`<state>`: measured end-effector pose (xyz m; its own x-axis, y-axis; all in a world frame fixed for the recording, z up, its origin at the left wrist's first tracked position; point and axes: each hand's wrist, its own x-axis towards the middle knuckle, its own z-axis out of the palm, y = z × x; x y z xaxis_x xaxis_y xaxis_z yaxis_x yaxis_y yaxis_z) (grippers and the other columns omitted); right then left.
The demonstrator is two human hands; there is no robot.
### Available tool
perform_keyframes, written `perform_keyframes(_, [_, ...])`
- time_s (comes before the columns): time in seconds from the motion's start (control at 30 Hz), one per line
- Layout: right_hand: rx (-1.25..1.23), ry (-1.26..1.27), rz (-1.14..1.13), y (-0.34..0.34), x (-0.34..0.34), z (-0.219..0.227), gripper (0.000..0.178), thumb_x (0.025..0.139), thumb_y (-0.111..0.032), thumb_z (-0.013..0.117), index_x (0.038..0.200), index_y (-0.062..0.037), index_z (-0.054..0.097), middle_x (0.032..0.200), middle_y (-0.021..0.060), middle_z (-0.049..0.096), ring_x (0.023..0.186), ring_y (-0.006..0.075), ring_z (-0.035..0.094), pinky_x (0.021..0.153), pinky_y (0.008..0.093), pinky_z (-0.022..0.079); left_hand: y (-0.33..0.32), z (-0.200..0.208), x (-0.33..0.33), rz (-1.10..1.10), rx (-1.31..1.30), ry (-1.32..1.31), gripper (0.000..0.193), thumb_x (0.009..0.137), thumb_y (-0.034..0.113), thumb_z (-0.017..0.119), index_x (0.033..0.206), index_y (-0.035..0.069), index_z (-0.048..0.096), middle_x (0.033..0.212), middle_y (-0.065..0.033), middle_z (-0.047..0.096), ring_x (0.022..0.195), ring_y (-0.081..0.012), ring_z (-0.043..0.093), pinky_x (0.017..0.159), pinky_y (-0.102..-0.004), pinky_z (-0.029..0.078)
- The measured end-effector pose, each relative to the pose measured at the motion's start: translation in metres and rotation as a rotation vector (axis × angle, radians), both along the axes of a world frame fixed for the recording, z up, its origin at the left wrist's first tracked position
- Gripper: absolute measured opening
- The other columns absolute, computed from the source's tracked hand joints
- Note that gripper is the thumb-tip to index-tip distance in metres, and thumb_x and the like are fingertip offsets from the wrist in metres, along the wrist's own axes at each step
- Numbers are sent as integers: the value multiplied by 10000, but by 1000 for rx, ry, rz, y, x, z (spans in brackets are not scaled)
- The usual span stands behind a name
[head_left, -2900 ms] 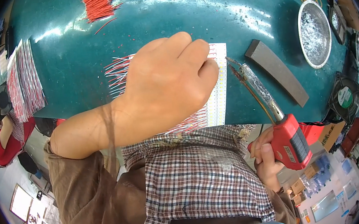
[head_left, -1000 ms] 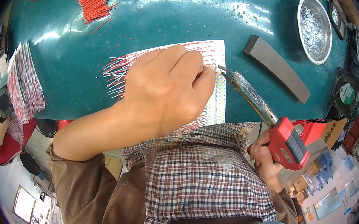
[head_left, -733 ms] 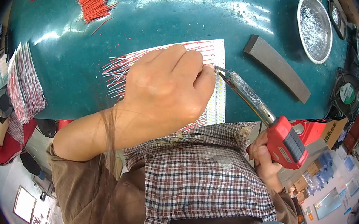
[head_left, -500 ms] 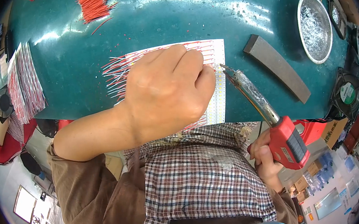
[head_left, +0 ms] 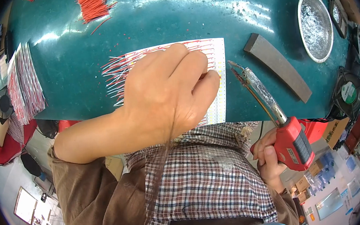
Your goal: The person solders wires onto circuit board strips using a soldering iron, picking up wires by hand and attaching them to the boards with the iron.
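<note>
My left hand [head_left: 169, 89] is closed over a white LED circuit board panel [head_left: 220, 52], its knuckles up and its thumb and fingers curled together. Whatever lies in that pinch is hidden beneath the hand. Red and white wires [head_left: 116, 77] stick out past the panel's left side, and more red ones lie along its top rows. My right hand [head_left: 269, 158] grips a soldering gun [head_left: 294, 142] by its red and black handle. The gun's metal barrel slants up to the left, its tip just off the panel's right edge and apart from it.
A dark grey bar [head_left: 277, 66] lies right of the panel, near a round metal bowl [head_left: 328, 33] with silvery bits. A small fan [head_left: 348, 95] stands at the right edge. Bundled wired strips [head_left: 26, 88] lie left; red wires [head_left: 92, 6] are heaped at the back. Another person's red sleeve [head_left: 7, 146] shows far left.
The soldering gun has drawn back to the right, its tip leaving the panel's edge. My left hand has shifted slightly right, thumb and fingertips lower on the panel.
</note>
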<state>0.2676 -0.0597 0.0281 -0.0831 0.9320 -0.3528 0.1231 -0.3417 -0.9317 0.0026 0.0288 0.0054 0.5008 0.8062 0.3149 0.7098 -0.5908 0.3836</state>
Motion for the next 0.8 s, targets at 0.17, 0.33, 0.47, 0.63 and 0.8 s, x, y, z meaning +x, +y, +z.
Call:
perform_keyframes(0.17, [-99, 18, -28, -4, 0, 5, 393, 857, -260, 584, 1031, 63, 443, 520, 13, 401, 386, 80, 344, 398, 229, 345, -4, -4, -2, -19, 31, 65, 330, 574, 78, 636, 897, 29, 687, 696, -8, 521, 602, -150, 514, 483, -278, 402])
perform_keyframes(0.33, [-127, -39, 3, -10, 5, 4, 334, 841, -227, 589, 978, 50, 465, 504, 9, 391, 390, 95, 347, 406, 241, 340, -3, -5, -1, -8, 63, 57, 329, 567, 82, 637, 887, 30, 688, 662, -4, 506, 582, -149, 511, 463, -273, 386])
perform_keyframes(0.47, [-118, -76, 93, -7, 7, 2, 236, 828, -192, 579, 853, 22, 482, 541, 32, 414, 400, 110, 357, 412, 250, 339, -3, -5, -1, -3, 46, 63, 310, 565, 82, 638, 867, 31, 686, 649, -5, 500, 571, -148, 509, 452, -271, 380])
perform_keyframes(0.63, [-131, -87, 103, -8, 10, -1, 219, 830, -185, 572, 800, 8, 472, 571, 50, 427, 416, 119, 379, 415, 256, 343, -2, -4, 0, -2, 48, 74, 289, 566, 75, 644, 849, 31, 683, 646, -5, 496, 573, -148, 510, 453, -270, 382])
perform_keyframes(0.8, [-131, -100, 103, -8, 7, 0, 208, 827, -176, 574, 799, 5, 474, 572, 51, 430, 418, 125, 382, 417, 258, 347, -2, -4, 2, 9, 55, 61, 283, 568, 68, 649, 846, 28, 680, 645, -6, 492, 573, -147, 507, 454, -270, 381])
